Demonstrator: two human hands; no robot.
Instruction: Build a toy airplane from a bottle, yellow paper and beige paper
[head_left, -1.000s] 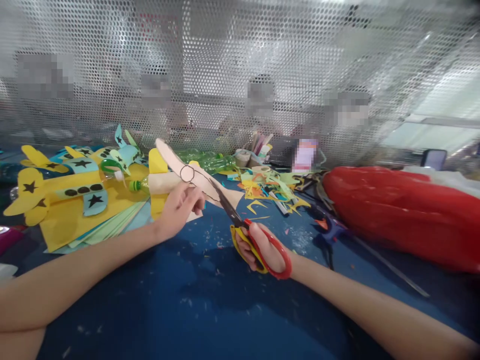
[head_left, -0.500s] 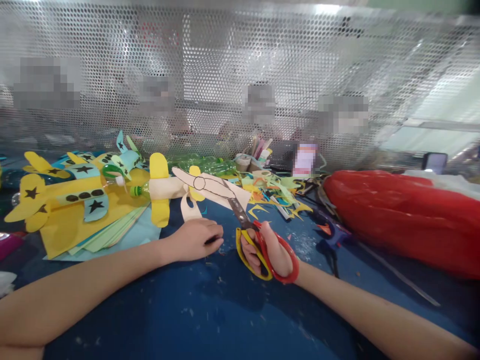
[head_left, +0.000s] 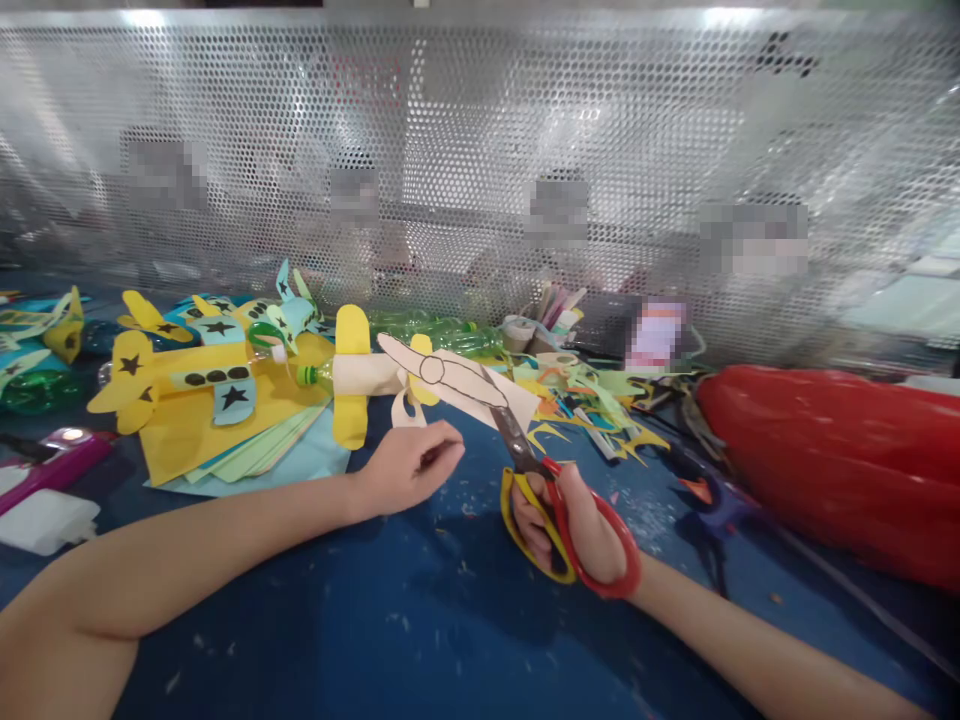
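My right hand [head_left: 574, 530] grips scissors [head_left: 525, 455] with one red and one yellow handle loop. Their dark blades meet the lower right part of a pale sheet of paper [head_left: 514, 395], which bears a long propeller-like outline with a circle in its middle. A curled pale strip [head_left: 407, 408] hangs beneath the sheet, close behind my left hand [head_left: 412, 462]. That hand is closed, its thumb and fingers curled together; what they hold, if anything, is hidden. Just beyond stands a model plane [head_left: 367, 374] with a pale wrapped body, a green cap and yellow wings.
To the left, a yellow bottle plane [head_left: 199, 378] with black stars lies over coloured paper sheets [head_left: 255, 450]. Paper scraps [head_left: 592, 395], a cup of sticks [head_left: 555, 310] and green bottles [head_left: 457, 335] are behind. A red bag [head_left: 832, 460] lies right, a white charger [head_left: 49, 520] left.
The view has turned left, so everything sits further right. My left fingertips have lifted slightly and drawn closer together. The scissors stay at the paper in my right hand.
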